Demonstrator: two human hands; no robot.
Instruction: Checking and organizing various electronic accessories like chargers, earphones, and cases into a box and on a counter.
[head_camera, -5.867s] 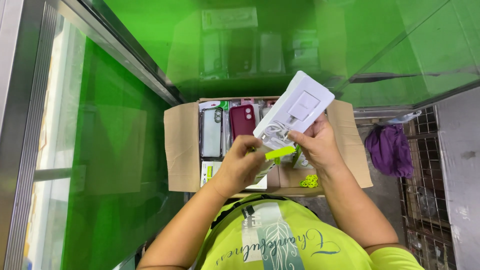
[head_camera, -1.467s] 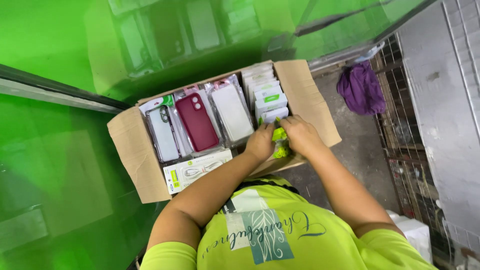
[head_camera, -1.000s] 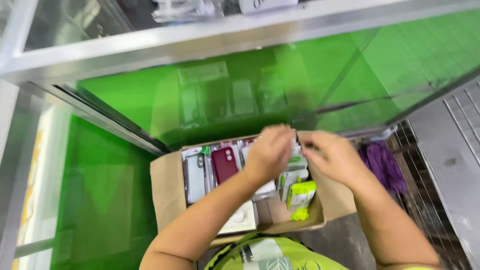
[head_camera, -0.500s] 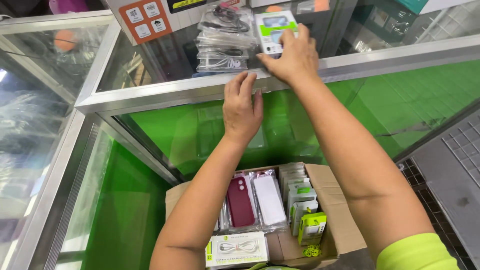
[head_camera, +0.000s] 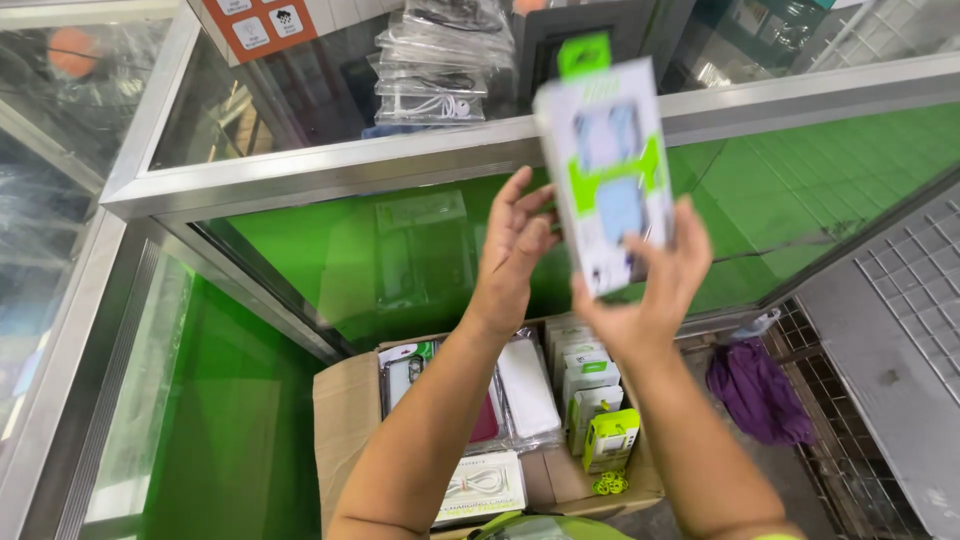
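Head view: right hand (head_camera: 640, 290) grips white-green package (head_camera: 608, 170), left hand (head_camera: 515, 245) beside.

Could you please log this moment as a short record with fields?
Setting: glass counter with green panels, seen from above
Right hand: holds a white and green packet up by its lower end; packet blurred
Left hand: open, fingers spread, beside the packet's left edge; contact unclear
Below: open cardboard box with phone cases and small white and green boxes
On counter: stack of clear bags
Right of box: purple cloth by a wire grid
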